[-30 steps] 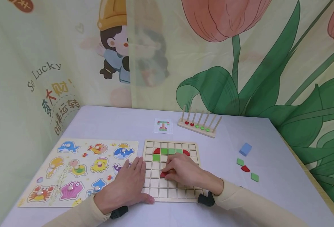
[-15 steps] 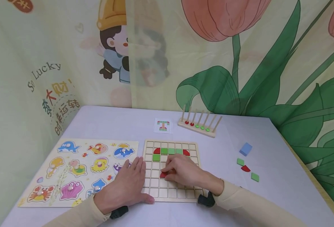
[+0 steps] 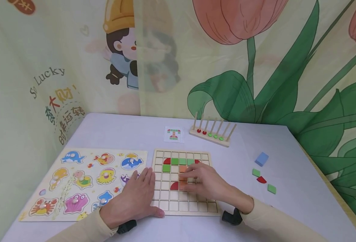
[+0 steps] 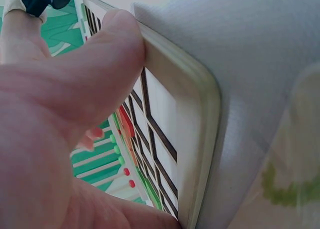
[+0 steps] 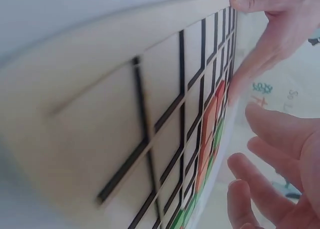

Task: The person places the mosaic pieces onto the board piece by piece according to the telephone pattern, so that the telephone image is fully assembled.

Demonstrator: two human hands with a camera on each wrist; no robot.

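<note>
A wooden grid board (image 3: 164, 205) lies on the table under both hands. My left hand (image 3: 135, 198) rests along its left edge, fingers extended, thumb (image 4: 122, 44) on the front rim near the corner. A red quarter-round tile (image 3: 174, 186) sits in a cell beside my right hand (image 3: 208, 183). That hand hovers over the board with loosely bent fingers; the right wrist view shows nothing between them. A row of green tiles (image 3: 174, 161) with red ends lies farther back, a green tile (image 3: 166, 168) below its left part. Orange tiles (image 3: 183, 168) are partly hidden by the right fingers.
A sea-animal puzzle board (image 3: 89, 154) lies at left. Behind the grid are a pattern card (image 3: 173, 134) and a peg rack (image 3: 208, 137) with red and green beads. At right lie a blue block (image 3: 261, 159), green tiles (image 3: 272, 189) and a red tile (image 3: 261, 179).
My right hand has let go of the red quarter-round tile and drawn back to the right, uncovering it and some orange tiles. My left hand has stayed in place.
</note>
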